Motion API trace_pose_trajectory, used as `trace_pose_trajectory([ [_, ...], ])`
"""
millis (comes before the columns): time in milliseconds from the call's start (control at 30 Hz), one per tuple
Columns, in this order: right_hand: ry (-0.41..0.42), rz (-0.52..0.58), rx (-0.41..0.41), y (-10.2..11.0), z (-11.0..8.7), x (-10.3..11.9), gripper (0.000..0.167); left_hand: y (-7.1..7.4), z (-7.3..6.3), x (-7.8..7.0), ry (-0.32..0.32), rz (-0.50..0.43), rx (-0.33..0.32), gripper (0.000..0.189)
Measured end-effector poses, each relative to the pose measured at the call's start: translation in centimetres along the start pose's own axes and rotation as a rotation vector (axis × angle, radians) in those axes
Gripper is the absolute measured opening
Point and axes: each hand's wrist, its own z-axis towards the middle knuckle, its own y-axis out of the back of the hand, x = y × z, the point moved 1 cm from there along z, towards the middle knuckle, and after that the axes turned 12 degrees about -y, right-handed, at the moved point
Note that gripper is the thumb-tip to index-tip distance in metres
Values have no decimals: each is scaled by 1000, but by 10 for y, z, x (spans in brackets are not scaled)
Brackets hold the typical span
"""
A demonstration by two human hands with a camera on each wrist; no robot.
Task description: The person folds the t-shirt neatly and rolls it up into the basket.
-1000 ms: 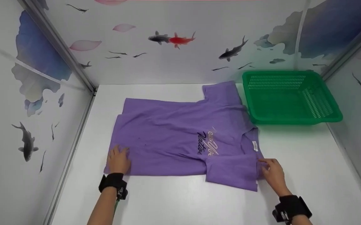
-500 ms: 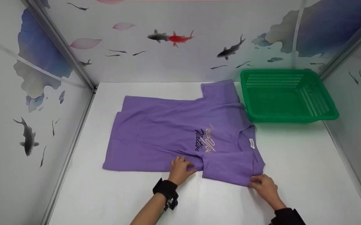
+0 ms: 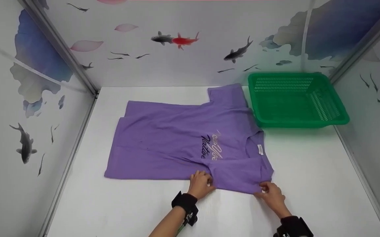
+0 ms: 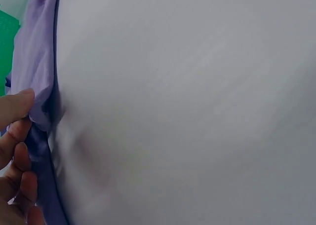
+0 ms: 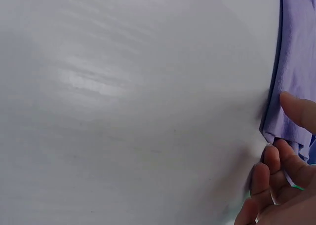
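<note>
A purple T-shirt [image 3: 163,138] with script lettering lies flat on the white table, its collar to the right and its hem to the left. The near sleeve [image 3: 236,174] is folded over the body of the shirt. At that sleeve's left corner, my left hand [image 3: 201,185] pinches the fabric between thumb and forefinger, as the left wrist view shows. My right hand [image 3: 272,197] pinches the sleeve's right corner near the shoulder; in the right wrist view the thumb [image 5: 298,111] lies over the cloth [image 5: 296,52] with fingers below its edge.
A green plastic basket [image 3: 303,123] stands at the back right, close beside the collar and far sleeve. White printed panels [image 3: 190,65] wall the table [image 3: 137,210] at the back and both sides.
My left hand has moved right from the hem to the near sleeve's left corner and taken hold there. My right hand has shifted toward me from the collar side to the sleeve's right corner.
</note>
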Motion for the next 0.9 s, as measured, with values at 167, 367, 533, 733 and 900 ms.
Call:
trace_pose_trajectory([
  [167, 3, 9, 3, 0, -2, 0, 32, -3, 2, -5, -21, 2, 12, 18],
  [367, -62, 25, -2, 0, -4, 2, 25, -5, 2, -7, -18, -38, 23, 19],
  [533, -56, 76, -49, 0, -5, 4, 13, -4, 2, -9, -38, -59, -2, 22],
  [733, -57, 237, -100, 12, -10, 17, 14, 2, 8, -12, -17, -174, -77, 24],
  [900, -58, 292, -168, 27, -3, 39, 19, 14, 20, -13, 64, -447, -93, 23],
])
